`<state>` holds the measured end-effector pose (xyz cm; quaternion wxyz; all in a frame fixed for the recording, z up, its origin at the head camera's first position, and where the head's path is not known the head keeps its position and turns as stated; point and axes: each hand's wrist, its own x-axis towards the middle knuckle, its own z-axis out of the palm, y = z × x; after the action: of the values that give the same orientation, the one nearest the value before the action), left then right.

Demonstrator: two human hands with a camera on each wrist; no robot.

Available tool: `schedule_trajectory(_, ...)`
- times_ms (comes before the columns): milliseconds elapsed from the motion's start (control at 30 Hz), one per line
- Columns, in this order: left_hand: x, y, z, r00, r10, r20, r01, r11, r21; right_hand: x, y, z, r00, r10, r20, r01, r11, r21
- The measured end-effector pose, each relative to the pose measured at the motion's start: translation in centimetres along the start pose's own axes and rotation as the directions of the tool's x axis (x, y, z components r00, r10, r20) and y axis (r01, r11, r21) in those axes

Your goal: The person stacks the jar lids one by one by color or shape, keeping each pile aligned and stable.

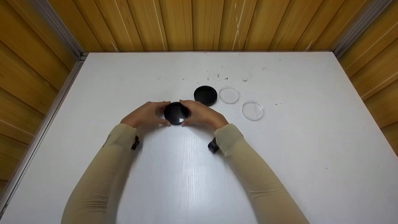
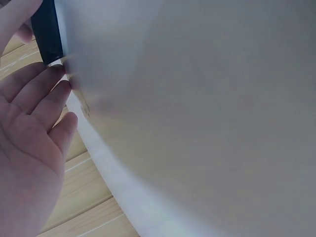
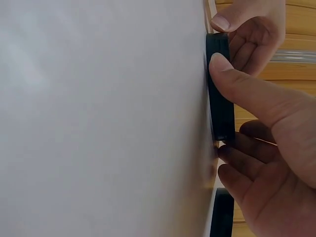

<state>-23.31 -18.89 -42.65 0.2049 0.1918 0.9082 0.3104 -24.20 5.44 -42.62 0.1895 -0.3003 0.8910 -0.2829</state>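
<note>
Left hand (image 1: 145, 114) at nine o'clock, right hand (image 1: 204, 114) at three — fingers grip a round black plastic dish (image 1: 176, 112), presumably for steadiness.

In the middle of the frame, the round black plastic-looking disc (image 1: 174, 114) is smooth and shiny. Just up and right, the shallow round black dish (image 1: 205, 95) looks like duller plastic. The two see-through round dishes (image 1: 229, 95) further right look thin and glossy. The white flat tabletop (image 1: 186, 174) is smooth, a bit shiny. The yellow-brown wall boards (image 1: 207, 25) up top look like wood. The tan sleeves (image 1: 267, 174) at the bottom are matt, wrinkly cloth.
</note>
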Motion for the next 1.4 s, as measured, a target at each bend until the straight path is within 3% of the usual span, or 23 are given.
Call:
schedule_trajectory(367,0.0,0.4,-0.2,0.997,0.080,0.002,-0.080,0.997,-0.021,-0.4,-0.1,-0.3,1.000,-0.010,-0.011,0.010,1.000,-0.002)
schedule_trajectory(700,-0.3,1.1,-0.3,0.996,0.085,0.004,-0.085,0.996,0.008,-1.2,0.0,-0.7,0.998,-0.056,-0.019,0.056,0.998,0.005)
schedule_trajectory(933,-0.3,1.8,0.1,0.989,0.147,-0.002,-0.147,0.989,0.014,-1.9,0.0,-1.2,0.997,-0.080,-0.020,0.080,0.997,-0.017)
schedule_trajectory(1400,0.2,3.7,1.4,0.973,0.230,-0.011,-0.229,0.972,0.051,-4.4,0.9,-2.3,0.999,-0.038,0.011,0.038,0.999,-0.024)
